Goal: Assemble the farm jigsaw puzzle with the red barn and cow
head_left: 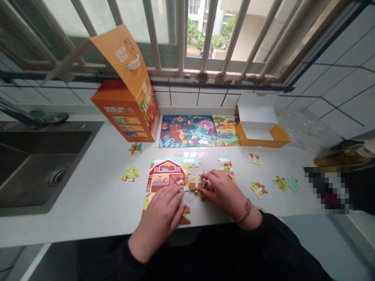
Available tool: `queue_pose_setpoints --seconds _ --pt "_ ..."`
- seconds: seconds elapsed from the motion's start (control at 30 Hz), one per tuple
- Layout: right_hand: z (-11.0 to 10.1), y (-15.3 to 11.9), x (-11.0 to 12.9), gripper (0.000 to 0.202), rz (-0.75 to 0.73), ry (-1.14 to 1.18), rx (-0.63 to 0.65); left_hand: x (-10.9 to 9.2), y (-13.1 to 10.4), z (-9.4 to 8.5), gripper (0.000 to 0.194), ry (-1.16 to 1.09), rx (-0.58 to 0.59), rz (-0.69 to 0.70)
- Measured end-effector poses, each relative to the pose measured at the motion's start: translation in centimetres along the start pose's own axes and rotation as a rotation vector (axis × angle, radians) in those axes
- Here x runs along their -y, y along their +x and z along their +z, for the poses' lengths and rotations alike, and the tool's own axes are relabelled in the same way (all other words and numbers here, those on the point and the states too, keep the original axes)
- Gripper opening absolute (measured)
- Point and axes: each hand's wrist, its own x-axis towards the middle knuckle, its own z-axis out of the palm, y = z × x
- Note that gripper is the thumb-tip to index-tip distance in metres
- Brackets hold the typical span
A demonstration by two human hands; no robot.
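My left hand [164, 208] lies spread over the lower part of the partly joined farm puzzle [166, 168], its fingertips at the puzzle's inner edge. My right hand [221, 189] pinches a brown and green puzzle piece [196, 183] between thumb and fingers, in the gap right of the barn picture. A small part of another piece shows below it. Beyond my right hand stands a joined strip with a red tractor [226, 164], partly hidden by the hand. Loose pieces lie to the right [259, 189] and a green piece [130, 174] to the left.
An orange puzzle box [125, 113] stands at the back left, beside a dark forest puzzle [187, 132]. An open yellow box [263, 136] and clear plastic wrap [304, 125] are at the back right. A sink [58, 175] is on the left.
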Motion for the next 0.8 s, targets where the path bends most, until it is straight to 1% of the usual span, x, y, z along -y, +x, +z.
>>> queue_pose_setpoints --seconds 0.07,0.17,0.37,0.47,0.53,0.6,0.67,0.73,0.8 --pt "0.2 0.7 0.6 0.036 0.010 -0.045 0.023 0.4 -0.1 0.5 0.035 0.008 0.015 -0.012" --pt "0.0 1.2 1.0 0.033 0.021 -0.109 0.053 0.5 -0.3 1.1 0.037 0.011 0.025 -0.026" --pt "-0.2 1.5 1.4 0.025 0.039 -0.139 0.099 0.6 -0.6 1.3 0.038 -0.008 0.017 -0.043" --pt "-0.5 1.1 1.4 0.026 0.050 -0.101 0.063 0.7 -0.5 1.3 0.038 -0.012 0.003 -0.028" --pt "-1.0 0.4 0.9 0.027 0.068 -0.058 -0.004 0.9 -0.4 1.3 0.037 -0.013 -0.013 -0.018" --pt "-1.7 -0.7 -0.4 0.026 0.128 -0.059 -0.103 1.0 -0.3 1.4 0.036 -0.014 -0.026 -0.009" --pt "-2.8 -2.2 -2.6 0.027 0.241 -0.131 -0.207 1.1 -0.3 1.5 0.036 -0.017 -0.035 -0.003" --pt "-4.2 -3.7 -5.7 0.031 0.370 -0.246 -0.271 1.2 -0.2 1.6 0.036 -0.019 -0.045 0.002" --pt "-5.8 -5.2 -9.2 0.034 0.454 -0.342 -0.267 1.2 -0.1 1.6 0.035 -0.022 -0.056 0.002"
